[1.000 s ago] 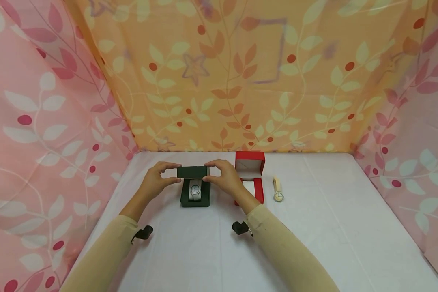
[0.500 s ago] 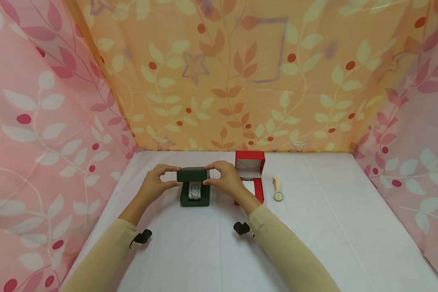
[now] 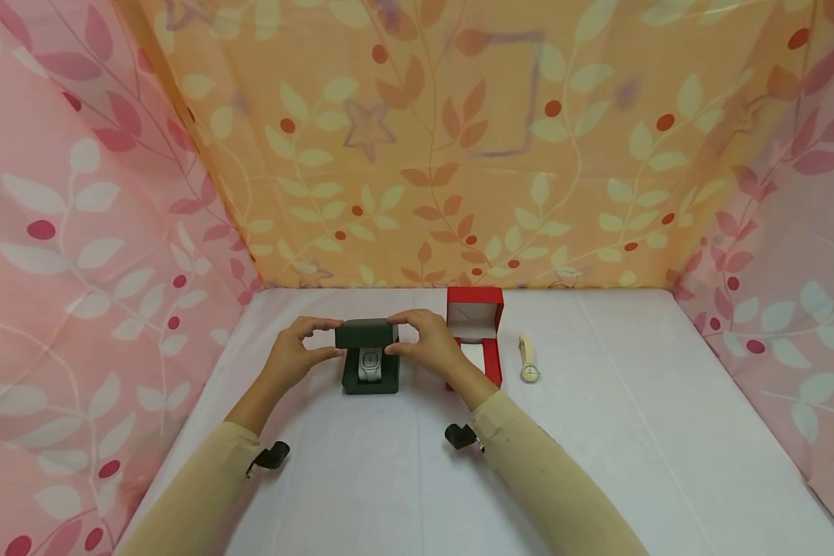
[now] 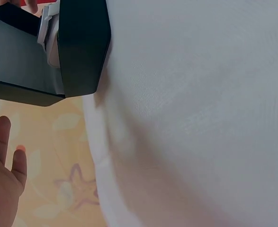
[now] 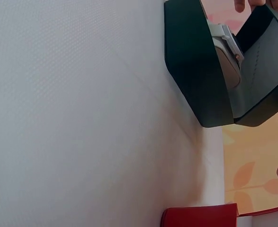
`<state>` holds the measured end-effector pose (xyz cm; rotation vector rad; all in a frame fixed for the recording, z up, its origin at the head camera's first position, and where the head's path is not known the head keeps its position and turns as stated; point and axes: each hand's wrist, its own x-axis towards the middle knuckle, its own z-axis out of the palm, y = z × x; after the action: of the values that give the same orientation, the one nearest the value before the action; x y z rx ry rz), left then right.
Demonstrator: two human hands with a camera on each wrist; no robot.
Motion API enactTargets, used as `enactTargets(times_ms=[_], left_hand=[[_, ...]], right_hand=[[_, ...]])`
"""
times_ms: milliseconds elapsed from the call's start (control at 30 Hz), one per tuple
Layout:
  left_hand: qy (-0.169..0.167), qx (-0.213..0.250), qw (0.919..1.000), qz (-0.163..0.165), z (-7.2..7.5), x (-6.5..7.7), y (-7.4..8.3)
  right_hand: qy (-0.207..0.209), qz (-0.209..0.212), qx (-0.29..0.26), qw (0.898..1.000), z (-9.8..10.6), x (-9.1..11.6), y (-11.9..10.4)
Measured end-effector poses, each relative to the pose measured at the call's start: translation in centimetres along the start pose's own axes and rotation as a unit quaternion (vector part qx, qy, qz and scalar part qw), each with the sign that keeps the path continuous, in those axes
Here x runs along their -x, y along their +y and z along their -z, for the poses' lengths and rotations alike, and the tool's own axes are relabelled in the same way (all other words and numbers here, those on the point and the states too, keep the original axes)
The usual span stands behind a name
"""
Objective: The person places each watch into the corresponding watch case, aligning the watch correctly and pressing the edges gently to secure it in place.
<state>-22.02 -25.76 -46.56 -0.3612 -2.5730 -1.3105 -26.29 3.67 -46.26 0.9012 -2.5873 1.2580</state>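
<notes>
A dark green watch box (image 3: 366, 334) stands on the white table with its lid raised partway. Inside it, a white-strapped watch (image 3: 371, 364) with a squarish face sits on its cushion. My left hand (image 3: 293, 351) pinches the lid's left end between thumb and fingers. At the lid's right end my right hand (image 3: 427, 340) does the same. In the left wrist view the grey lining of the watch box (image 4: 25, 56) shows beneath the lid. The right wrist view has the white watch (image 5: 228, 47) between base and lid.
Just right of the green box stands an opened red watch box (image 3: 492, 359) with a white inside. Further right lies a watch with a cream strap (image 3: 529, 361). Patterned cloth walls (image 3: 431, 154) enclose the white table (image 3: 598, 432) at the back and sides.
Both hands have tipped the green lid slightly forward and down over the watch. The red box and the cream-strapped watch stay where they were.
</notes>
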Motion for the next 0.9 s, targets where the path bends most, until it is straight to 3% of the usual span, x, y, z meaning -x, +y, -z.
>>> enactTargets(times_ms=[133, 333, 567, 900], left_hand=[[-0.016, -0.005, 0.9999, -0.003, 0.2, 0.1, 0.3], [-0.042, -0.048, 0.9979, -0.014, 0.8, -0.2, 0.6], [-0.062, -0.055, 0.9965, 0.007, 1.1, -0.4, 0.2], [-0.052, -0.037, 0.9980, -0.005, 0.6, 0.0, -0.2]], right_hand=[[0.002, 0.007, 0.011, 1.000, 0.0, 0.0, 0.1], [-0.003, 0.005, 0.006, 1.000, 0.0, 0.0, 0.2], [0.002, 0.003, -0.006, 1.000, -0.1, 0.1, 0.2], [0.007, 0.020, -0.010, 1.000, -0.3, 0.3, 0.5]])
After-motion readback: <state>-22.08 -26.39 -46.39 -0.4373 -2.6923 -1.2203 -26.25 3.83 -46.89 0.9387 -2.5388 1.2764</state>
